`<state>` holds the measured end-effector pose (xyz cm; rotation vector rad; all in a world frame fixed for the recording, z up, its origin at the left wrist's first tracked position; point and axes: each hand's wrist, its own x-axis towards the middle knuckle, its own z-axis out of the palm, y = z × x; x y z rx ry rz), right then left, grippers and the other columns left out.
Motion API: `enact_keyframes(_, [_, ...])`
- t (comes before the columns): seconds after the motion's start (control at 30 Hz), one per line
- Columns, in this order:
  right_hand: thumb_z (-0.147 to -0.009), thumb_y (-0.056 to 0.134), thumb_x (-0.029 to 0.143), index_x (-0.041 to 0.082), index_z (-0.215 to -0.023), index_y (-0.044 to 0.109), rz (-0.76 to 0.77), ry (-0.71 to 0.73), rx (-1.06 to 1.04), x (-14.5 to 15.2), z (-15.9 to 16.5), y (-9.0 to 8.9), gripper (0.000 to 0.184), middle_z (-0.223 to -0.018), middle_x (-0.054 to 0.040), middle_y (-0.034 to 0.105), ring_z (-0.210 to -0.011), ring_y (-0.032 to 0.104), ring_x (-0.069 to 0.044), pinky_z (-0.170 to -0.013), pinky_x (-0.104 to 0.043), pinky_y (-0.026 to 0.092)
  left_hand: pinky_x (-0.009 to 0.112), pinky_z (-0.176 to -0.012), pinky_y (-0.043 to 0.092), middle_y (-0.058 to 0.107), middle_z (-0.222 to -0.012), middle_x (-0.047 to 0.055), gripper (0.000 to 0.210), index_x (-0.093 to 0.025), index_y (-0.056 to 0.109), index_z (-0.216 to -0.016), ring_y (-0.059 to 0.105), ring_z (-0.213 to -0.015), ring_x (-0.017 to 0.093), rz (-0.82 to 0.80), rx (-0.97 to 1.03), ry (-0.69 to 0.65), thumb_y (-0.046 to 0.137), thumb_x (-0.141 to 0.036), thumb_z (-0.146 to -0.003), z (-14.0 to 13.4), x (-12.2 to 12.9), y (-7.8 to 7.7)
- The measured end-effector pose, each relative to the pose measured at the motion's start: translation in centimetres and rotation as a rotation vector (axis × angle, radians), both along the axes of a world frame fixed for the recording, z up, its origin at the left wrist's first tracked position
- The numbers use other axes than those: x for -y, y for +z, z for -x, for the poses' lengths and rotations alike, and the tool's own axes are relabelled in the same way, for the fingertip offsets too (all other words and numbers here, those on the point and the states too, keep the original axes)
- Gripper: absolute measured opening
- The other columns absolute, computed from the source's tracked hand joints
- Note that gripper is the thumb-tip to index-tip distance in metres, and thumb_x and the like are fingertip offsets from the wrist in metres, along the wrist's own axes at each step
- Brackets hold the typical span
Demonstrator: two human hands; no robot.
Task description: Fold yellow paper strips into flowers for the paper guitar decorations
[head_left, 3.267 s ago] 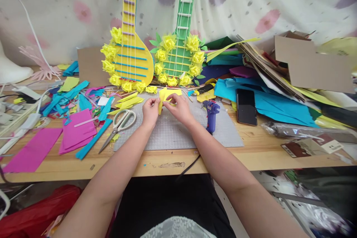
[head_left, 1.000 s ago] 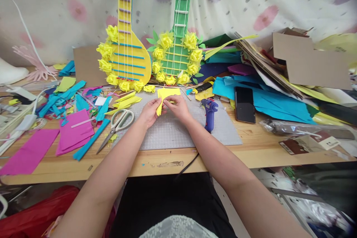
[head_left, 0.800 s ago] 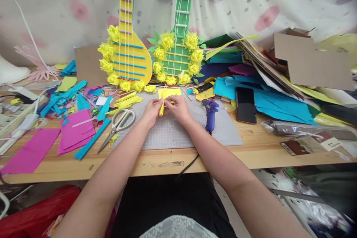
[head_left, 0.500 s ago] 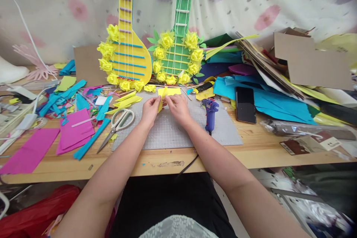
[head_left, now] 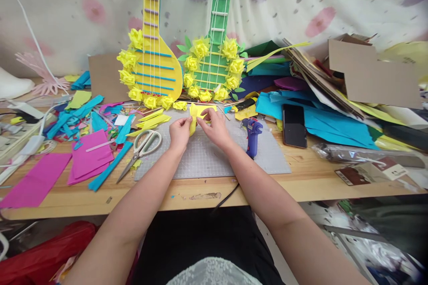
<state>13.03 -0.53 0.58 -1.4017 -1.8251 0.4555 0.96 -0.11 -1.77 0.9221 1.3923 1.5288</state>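
Observation:
My left hand [head_left: 179,135] pinches a narrow yellow crepe paper strip [head_left: 193,119] upright between thumb and fingers. Just right of the strip is my right hand [head_left: 216,128], its thumb and fingers apart; whether a fingertip touches the paper I cannot tell. Behind the fingers a flat yellow paper piece [head_left: 204,109] lies on the grey cutting mat [head_left: 203,164]. Left of my hands are a stack of folded yellow strips [head_left: 152,121] and a pair of scissors [head_left: 143,148]. A blue glue gun [head_left: 253,137] stands on the mat to the right.
A yellow paper guitar [head_left: 160,69] and a green one [head_left: 216,55], trimmed with yellow paper flowers, lean at the back. Pink paper sheets [head_left: 92,156] and blue scraps cover the left. A phone [head_left: 294,125], blue paper [head_left: 341,124] and cardboard [head_left: 377,75] are on the right.
My right hand has drawn slightly right, away from my left, and its fingers have spread. The yellow strip in my left hand now shows more broadly.

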Motion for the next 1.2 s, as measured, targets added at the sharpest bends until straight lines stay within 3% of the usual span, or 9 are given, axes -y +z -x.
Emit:
enact_keyframes(0.37, [-0.082, 0.053, 0.036, 0.022, -0.087, 0.054, 0.043, -0.052, -0.005, -0.9, -0.7, -0.4, 0.015, -0.080, -0.0022, 0.060, -0.090, 0.050, -0.019, -0.084, -0.034, 0.033, 0.023, -0.060, 0.046, 0.065, -0.059, 0.003, 0.020, -0.012, 0.063, -0.065, 0.062, -0.062, 0.014, 0.081, 0.176, -0.046, 0.067, -0.032, -0.068, -0.3, 0.6, 1.5])
enact_keyframes(0.53, [-0.082, 0.054, 0.037, 0.022, -0.085, 0.058, 0.070, -0.067, 0.013, -1.3, -0.8, -0.8, 0.016, -0.082, -0.0020, 0.062, -0.090, 0.050, -0.019, -0.085, -0.034, 0.032, 0.027, -0.066, 0.050, 0.066, -0.063, 0.004, 0.019, -0.013, 0.061, -0.068, 0.066, -0.070, 0.017, 0.114, 0.261, -0.137, 0.068, -0.030, -0.068, -0.3, 0.7, 1.8])
enact_keyframes(0.77, [-0.087, 0.047, 0.036, 0.024, -0.085, 0.067, 0.020, 0.009, 0.051, -1.3, -0.8, -1.3, 0.022, -0.086, -0.0024, 0.065, -0.090, 0.048, -0.020, -0.085, -0.035, 0.030, 0.029, -0.067, 0.053, 0.066, -0.068, 0.002, 0.016, -0.014, 0.058, -0.075, 0.066, -0.065, 0.014, 0.144, 0.320, -0.244, 0.062, -0.029, -0.074, -0.1, 0.6, 1.8])
enact_keyframes(0.87, [-0.086, 0.050, 0.037, 0.025, -0.086, 0.068, 0.028, 0.017, 0.057, -1.1, -0.8, -1.1, 0.022, -0.085, -0.0028, 0.065, -0.090, 0.047, -0.020, -0.086, -0.035, 0.030, 0.027, -0.064, 0.052, 0.065, -0.067, 0.001, 0.015, -0.014, 0.058, -0.074, 0.064, -0.062, 0.013, 0.122, 0.272, -0.220, 0.066, -0.026, -0.068, -0.1, 0.6, 1.7])
enact_keyframes(1.03, [-0.081, 0.058, 0.037, 0.024, -0.078, 0.069, 0.039, 0.045, 0.042, -0.8, -0.5, -0.5, 0.017, -0.078, -0.0027, 0.063, -0.088, 0.047, -0.019, -0.084, -0.034, 0.032, 0.023, -0.059, 0.047, 0.062, -0.060, -0.002, 0.009, -0.015, 0.058, -0.064, 0.063, -0.059, 0.012, -0.029, 0.040, -0.028, 0.063, -0.022, -0.066, 0.0, 0.3, 0.7])
enact_keyframes(1.2, [-0.079, 0.058, 0.037, 0.024, -0.076, 0.070, 0.044, 0.079, -0.053, -1.2, -0.5, -0.7, 0.018, -0.079, -0.0022, 0.065, -0.087, 0.050, -0.018, -0.085, -0.034, 0.035, 0.022, -0.058, 0.046, 0.062, -0.061, -0.002, 0.010, -0.016, 0.060, -0.064, 0.063, -0.059, 0.012, -0.122, -0.152, -0.032, 0.062, -0.026, -0.066, 0.3, 0.0, -0.1])
